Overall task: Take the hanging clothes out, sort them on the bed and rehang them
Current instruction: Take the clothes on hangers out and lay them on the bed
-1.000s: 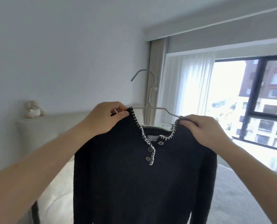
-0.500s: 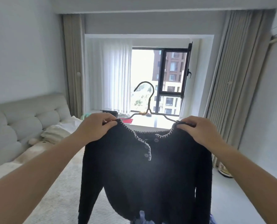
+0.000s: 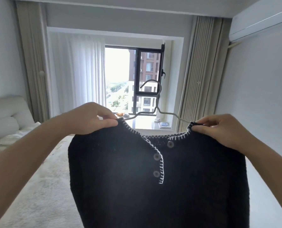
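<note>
1. Sweater [image 3: 153, 186], black knit, white blanket stitch on neckline and placket, three grey buttons; held up in mid-air at frame centre to 6 o'clock, front facing camera, lower part cut off by the frame edge.
2. Hanger [image 3: 156, 106], thin grey wire, inside the sweater's neck; hook stands upright at 12 o'clock of the collar, both arms run into the shoulders.
3. Left hand [image 3: 94, 117] at 10 o'clock of the sweater, thumb and fingers pinching the shoulder edge at the collar.
4. Right hand [image 3: 222, 129] at 2 o'clock, pinching the other shoulder edge, fingers curled.
5. Bed [image 3: 38, 186] with white textured cover below and at 8 o'clock; padded headboard at 9 o'clock.
6. Window [image 3: 133, 79] behind at 12 o'clock, sheer curtain [image 3: 77, 74] at 11 o'clock, beige drapes either side.
7. Air conditioner [image 3: 260, 25] on wall at 2 o'clock.
</note>
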